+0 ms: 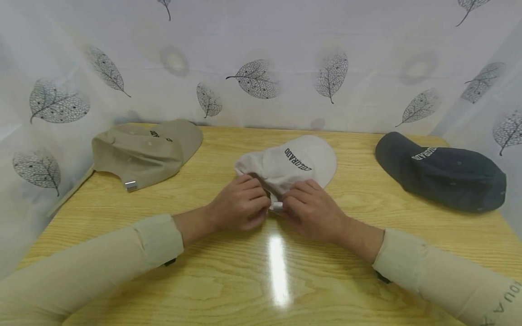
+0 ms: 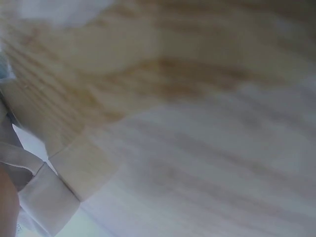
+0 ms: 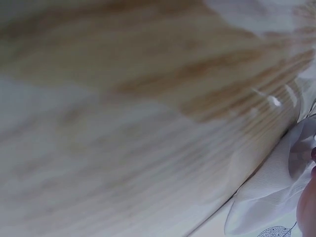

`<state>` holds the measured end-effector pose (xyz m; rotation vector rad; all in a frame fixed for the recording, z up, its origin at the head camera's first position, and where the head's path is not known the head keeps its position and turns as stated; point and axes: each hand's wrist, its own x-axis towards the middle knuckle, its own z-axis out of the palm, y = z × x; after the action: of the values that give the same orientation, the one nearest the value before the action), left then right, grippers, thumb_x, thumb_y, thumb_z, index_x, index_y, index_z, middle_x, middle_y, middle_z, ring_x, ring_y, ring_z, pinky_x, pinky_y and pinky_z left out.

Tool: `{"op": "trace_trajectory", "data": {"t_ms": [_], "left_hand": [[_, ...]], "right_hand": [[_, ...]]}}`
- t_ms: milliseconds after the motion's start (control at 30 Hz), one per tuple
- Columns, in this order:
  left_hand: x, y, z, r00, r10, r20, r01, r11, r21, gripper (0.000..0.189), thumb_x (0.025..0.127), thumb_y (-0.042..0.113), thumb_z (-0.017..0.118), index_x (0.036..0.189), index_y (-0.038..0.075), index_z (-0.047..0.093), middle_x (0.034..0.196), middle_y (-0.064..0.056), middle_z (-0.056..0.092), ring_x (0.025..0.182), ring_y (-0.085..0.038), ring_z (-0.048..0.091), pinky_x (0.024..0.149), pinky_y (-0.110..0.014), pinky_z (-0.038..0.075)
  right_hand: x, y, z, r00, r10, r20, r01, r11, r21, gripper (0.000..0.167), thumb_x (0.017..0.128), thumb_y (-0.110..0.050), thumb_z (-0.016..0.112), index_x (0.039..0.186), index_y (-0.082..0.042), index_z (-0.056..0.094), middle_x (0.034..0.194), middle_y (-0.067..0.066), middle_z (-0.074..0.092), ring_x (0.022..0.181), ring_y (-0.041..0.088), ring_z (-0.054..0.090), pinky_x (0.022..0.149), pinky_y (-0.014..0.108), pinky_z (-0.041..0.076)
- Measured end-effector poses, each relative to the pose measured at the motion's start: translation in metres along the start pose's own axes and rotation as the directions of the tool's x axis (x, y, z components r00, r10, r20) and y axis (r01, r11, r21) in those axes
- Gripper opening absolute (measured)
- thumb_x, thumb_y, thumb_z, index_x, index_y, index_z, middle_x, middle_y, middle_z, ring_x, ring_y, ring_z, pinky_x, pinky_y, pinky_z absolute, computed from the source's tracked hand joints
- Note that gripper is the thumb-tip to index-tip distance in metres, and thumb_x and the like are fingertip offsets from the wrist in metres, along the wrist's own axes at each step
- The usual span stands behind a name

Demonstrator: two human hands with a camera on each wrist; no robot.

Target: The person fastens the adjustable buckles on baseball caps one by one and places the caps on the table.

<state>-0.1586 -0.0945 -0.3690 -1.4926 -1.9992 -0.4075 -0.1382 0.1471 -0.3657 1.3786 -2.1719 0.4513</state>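
You've got the pale cap (image 1: 290, 159) sitting mid-tabletop (image 1: 228, 280), brim facing away from you and a bit right. Fingers on your left hand (image 1: 242, 203) and right hand (image 1: 313, 210) are curled in, pinching its back edge either side of the silvery clasp (image 1: 277, 206). Tan cap's (image 1: 142, 151) off left, dark cap's (image 1: 452, 179) well over right.

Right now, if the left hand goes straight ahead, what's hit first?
The pale middle cap: the left hand grips its back edge, so it seems in contact from the start. The right hand lies close to that line; depth is unclear.
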Motion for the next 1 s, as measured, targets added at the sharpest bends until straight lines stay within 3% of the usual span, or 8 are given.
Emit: {"op": "trace_trajectory", "data": {"t_ms": [267, 467, 1000], "left_hand": [[-0.0020, 0.0008, 0.0020, 0.999, -0.023, 0.025, 0.023, 1.000, 0.005, 0.011, 0.080, 0.022, 0.070, 0.084, 0.012, 0.067, 0.084, 0.000, 0.067, 0.083, -0.019, 0.061, 0.085, -0.036, 0.048], [-0.0003, 0.0012, 0.0026, 1.000, -0.022, 0.007, 0.022, 1.000, -0.006, 0.015, 0.082, 0.026, 0.072, 0.087, 0.012, 0.068, 0.088, 0.001, 0.068, 0.087, -0.018, 0.061, 0.087, -0.036, 0.049], [0.0006, 0.0018, 0.0071, 0.997, 0.067, -0.045, -0.071, 0.992, -0.102, 0.017, 0.082, 0.022, 0.078, 0.092, 0.010, 0.071, 0.093, 0.001, 0.073, 0.090, -0.017, 0.064, 0.081, -0.030, 0.052]], "right_hand": [[-0.0017, 0.0013, 0.0016, 1.000, 0.009, 0.000, -0.009, 1.000, 0.012, 0.017, 0.076, -0.012, 0.079, 0.084, -0.011, 0.065, 0.093, 0.002, 0.072, 0.094, 0.023, 0.062, 0.084, 0.036, 0.047], [0.0007, 0.0019, 0.0018, 1.000, -0.014, -0.026, 0.015, 0.999, 0.028, 0.017, 0.076, -0.012, 0.080, 0.087, -0.010, 0.068, 0.091, 0.001, 0.071, 0.093, 0.022, 0.062, 0.083, 0.036, 0.047], [0.0023, 0.0012, 0.0043, 0.995, -0.063, -0.081, 0.072, 0.991, 0.114, 0.017, 0.075, -0.013, 0.082, 0.087, -0.010, 0.071, 0.090, -0.001, 0.071, 0.089, 0.019, 0.063, 0.084, 0.035, 0.048]]}}
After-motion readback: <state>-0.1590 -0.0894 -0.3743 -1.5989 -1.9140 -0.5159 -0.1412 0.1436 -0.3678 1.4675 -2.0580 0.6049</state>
